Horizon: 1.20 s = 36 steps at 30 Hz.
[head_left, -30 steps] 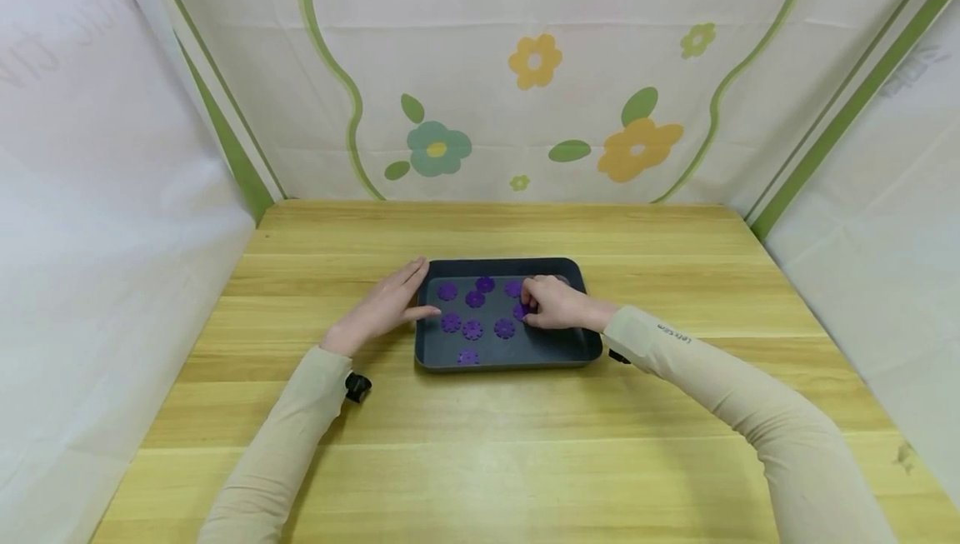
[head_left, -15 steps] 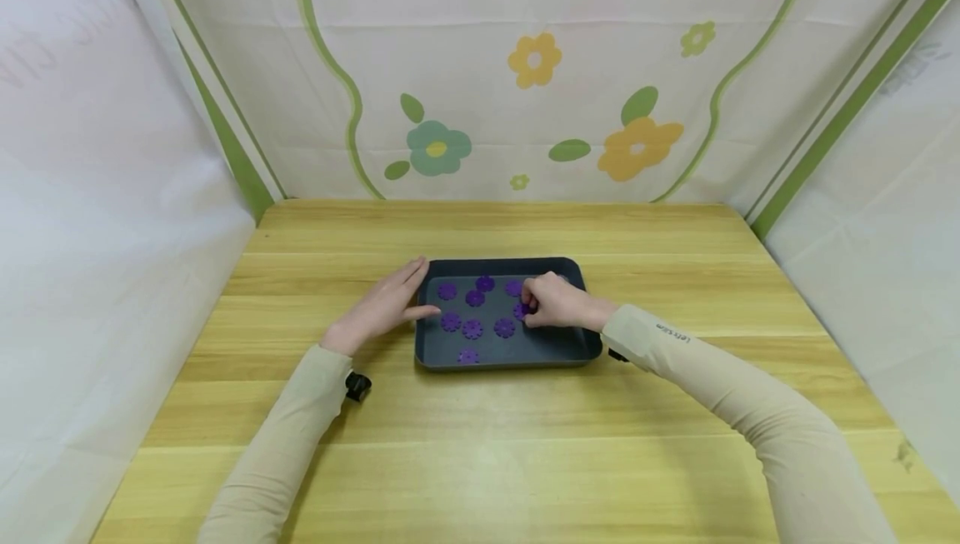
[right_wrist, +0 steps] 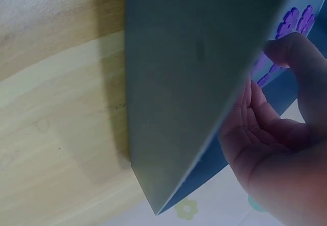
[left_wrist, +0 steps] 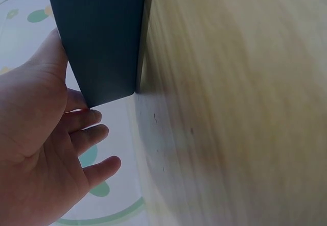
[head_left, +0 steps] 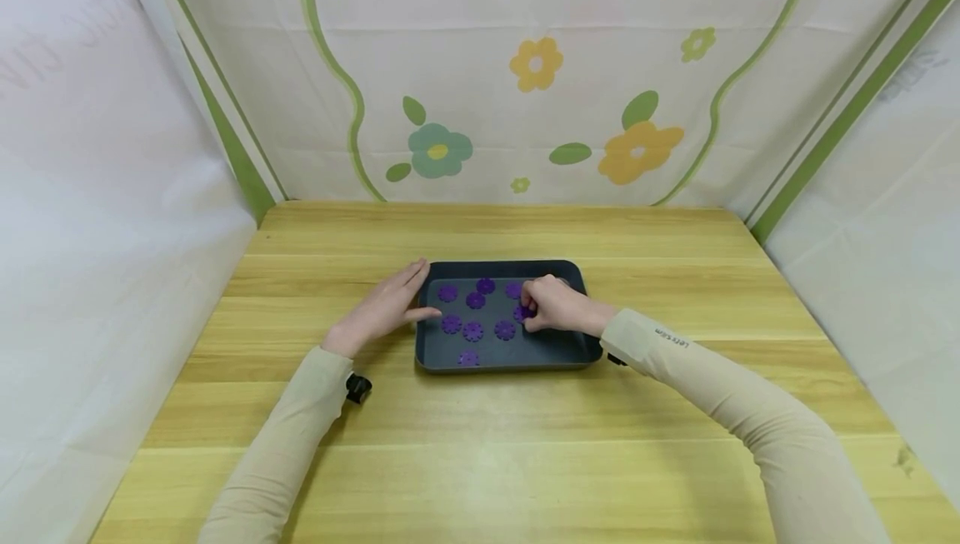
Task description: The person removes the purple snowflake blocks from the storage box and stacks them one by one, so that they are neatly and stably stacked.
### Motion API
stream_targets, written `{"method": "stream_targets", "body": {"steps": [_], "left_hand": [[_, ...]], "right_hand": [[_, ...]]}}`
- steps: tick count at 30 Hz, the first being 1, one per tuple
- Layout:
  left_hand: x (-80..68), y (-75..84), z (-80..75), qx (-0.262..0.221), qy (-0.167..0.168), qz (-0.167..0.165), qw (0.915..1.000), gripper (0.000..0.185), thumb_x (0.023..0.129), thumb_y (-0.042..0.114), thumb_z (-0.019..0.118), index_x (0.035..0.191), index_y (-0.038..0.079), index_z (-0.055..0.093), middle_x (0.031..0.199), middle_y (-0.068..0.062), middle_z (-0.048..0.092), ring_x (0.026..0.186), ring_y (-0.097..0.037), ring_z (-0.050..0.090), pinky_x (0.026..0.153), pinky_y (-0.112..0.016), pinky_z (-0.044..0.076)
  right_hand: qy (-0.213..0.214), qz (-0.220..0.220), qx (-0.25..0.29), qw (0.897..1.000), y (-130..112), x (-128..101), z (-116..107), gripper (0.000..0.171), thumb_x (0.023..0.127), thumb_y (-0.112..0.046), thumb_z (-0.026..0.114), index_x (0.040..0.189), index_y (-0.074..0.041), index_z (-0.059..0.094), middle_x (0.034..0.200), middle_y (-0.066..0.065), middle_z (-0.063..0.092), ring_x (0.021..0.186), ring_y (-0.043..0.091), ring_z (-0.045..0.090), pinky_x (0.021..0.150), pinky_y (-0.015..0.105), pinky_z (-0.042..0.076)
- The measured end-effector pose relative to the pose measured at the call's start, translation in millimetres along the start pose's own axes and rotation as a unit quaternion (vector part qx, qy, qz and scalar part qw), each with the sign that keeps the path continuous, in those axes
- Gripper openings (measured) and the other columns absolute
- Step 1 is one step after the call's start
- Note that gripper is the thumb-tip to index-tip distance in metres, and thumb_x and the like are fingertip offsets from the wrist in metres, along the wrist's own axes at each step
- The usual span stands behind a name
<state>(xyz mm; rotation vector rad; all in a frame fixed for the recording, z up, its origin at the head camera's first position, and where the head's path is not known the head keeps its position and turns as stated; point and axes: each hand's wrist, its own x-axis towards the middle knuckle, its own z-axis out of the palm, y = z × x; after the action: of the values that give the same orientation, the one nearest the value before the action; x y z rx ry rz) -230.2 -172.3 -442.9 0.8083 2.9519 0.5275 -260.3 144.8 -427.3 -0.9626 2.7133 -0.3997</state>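
Observation:
A dark grey rectangular tray (head_left: 510, 362) holds several purple flower-shaped discs (head_left: 473, 331), lying flat and mostly apart. My left hand (head_left: 378, 311) rests against the tray's left side, its fingers fairly straight near the far corner and its thumb over the rim. In the left wrist view the other fingers of that hand (left_wrist: 38, 134) extend past the tray's corner. Over the right part of the tray, my right hand (head_left: 558, 304) pinches a purple flower-shaped disc (head_left: 520, 314), partly hidden by the fingertips. The right wrist view has the tray's wall (right_wrist: 189, 78) in front of some fingers.
The tray stands on a wood-grain table (head_left: 487, 452). Behind it hangs a white cloth (head_left: 465, 52) printed with flowers and green lines, and white sheets (head_left: 97, 194) close off both sides. A dark wrist camera (head_left: 358, 387) sits by the left cuff.

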Motion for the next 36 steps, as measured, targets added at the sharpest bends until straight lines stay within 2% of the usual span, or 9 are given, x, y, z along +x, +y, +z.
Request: {"method": "stream_targets", "body": {"steps": [11,19,28,36], "left_hand": [[0.1,0.0,-0.2,0.000,0.007,0.006,1.0000,0.089,0.094,0.048,0.063,0.155,-0.003,0.024,0.161,-0.025,0.026,0.149,-0.038,0.029,0.122,-0.050,0.031],[-0.2,-2.3,1.6,-0.003,0.010,0.007,0.9999,0.089,0.093,0.048,0.063,0.155,-0.003,0.025,0.161,-0.024,0.026,0.150,-0.038,0.029,0.121,-0.049,0.031],[-0.7,-0.7,0.7,0.017,0.019,0.014,0.9996,0.088,0.093,0.048,0.064,0.154,-0.004,0.028,0.160,-0.025,0.029,0.149,-0.039,0.031,0.121,-0.051,0.032],[-1.1,0.9,-1.3,0.032,0.001,-0.008,0.9995,0.089,0.094,0.051,0.062,0.155,-0.002,0.026,0.163,-0.021,0.025,0.151,-0.038,0.027,0.121,-0.058,0.028]], "right_hand": [[0.000,0.002,0.006,1.000,0,-2,-2,0.027,0.081,-0.017,0.080,0.098,-0.001,0.067,0.091,0.009,0.070,0.078,0.013,0.063,0.070,0.026,0.058],[0.016,-0.010,0.010,1.000,6,-3,-1,0.026,0.079,-0.017,0.081,0.097,-0.001,0.068,0.089,0.008,0.070,0.077,0.011,0.062,0.070,0.024,0.058],[0.031,-0.009,0.015,0.999,7,-8,-12,0.025,0.078,-0.014,0.080,0.095,0.000,0.068,0.088,0.009,0.071,0.076,0.012,0.062,0.068,0.026,0.057],[0.043,-0.010,0.024,0.999,13,-13,-24,0.026,0.078,-0.013,0.079,0.096,0.002,0.067,0.088,0.012,0.071,0.076,0.015,0.064,0.071,0.029,0.058]]}}
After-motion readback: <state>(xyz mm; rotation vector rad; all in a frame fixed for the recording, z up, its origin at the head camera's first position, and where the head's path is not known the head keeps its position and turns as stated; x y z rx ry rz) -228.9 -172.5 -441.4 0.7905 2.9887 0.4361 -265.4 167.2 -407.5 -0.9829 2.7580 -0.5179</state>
